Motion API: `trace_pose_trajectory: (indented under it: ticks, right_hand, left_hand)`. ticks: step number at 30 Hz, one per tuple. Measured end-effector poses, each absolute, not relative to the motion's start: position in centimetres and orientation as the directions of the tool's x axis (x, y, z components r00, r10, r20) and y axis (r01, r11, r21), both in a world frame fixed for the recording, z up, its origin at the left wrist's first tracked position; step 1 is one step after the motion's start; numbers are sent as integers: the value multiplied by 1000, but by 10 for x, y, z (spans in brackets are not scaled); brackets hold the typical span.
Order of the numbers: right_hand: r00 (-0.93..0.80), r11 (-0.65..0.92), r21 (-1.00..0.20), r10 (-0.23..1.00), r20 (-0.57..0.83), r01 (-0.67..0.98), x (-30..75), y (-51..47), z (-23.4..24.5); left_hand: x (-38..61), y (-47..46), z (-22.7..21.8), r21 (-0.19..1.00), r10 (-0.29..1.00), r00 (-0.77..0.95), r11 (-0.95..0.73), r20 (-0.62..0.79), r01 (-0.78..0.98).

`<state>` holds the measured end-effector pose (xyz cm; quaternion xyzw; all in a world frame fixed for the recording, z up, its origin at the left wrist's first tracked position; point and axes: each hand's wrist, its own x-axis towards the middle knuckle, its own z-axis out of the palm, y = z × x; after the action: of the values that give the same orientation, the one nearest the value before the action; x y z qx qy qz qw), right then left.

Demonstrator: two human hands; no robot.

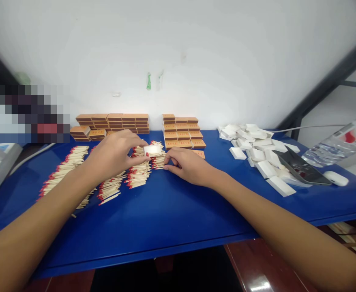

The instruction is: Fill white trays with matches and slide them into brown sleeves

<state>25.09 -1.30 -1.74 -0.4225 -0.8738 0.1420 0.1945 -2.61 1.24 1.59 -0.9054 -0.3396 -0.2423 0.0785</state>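
My left hand (117, 150) pinches a small white matchbox tray (153, 151) between thumb and fingers, above the matches. A red match head shows at the tray's near left corner. My right hand (185, 164) is curled, its thumb and fingertips brought together at the ends of a bundle of matches (157, 164). Whatever lies between those fingertips is hidden. Left of it is another pile of red-tipped matches (139, 175), and further piles lie partly behind my left hand and forearm.
Orange matchboxes (127, 119) are stacked along the wall, with a second, stepped stack (182, 136) right of them. White trays (255, 142) are heaped at the right, beside a dark phone-like device (302, 166), a white mouse (336, 178) and a plastic-wrapped bottle pack (339, 142). The blue table (172, 219) ends in front.
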Motion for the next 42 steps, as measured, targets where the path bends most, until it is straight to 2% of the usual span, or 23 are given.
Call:
trace_pose_trajectory:
  ticks: [9,11,17,26,32,36,42]
  right_hand:
    - [-566,568,-420,811,144,708,252,-13,-14]
    - [-571,584,-416,803,170,697,254,-12,-12]
    - [-526,643,-372,764,373,670,261,-10,-3]
    - [-572,694,-335,717,398,637,254,-12,-16]
    - [-516,701,-379,706,484,604,255,-13,-12]
    - [-546,683,-377,729,413,626,254,-14,-14]
    - [-589,633,-410,770,245,657,249,-15,-23]
  left_hand:
    - [-26,12,17,23,579,652,-756,489,654]
    - [-26,12,17,22,586,655,-753,478,657]
    - [-21,9,13,59,600,662,-759,450,648]
    - [-1,-7,8,126,568,711,-810,415,573]
    - [-15,2,13,79,566,680,-792,466,605]
    - [-23,7,19,39,567,647,-766,510,642]
    - [-24,9,20,36,604,633,-737,483,675]
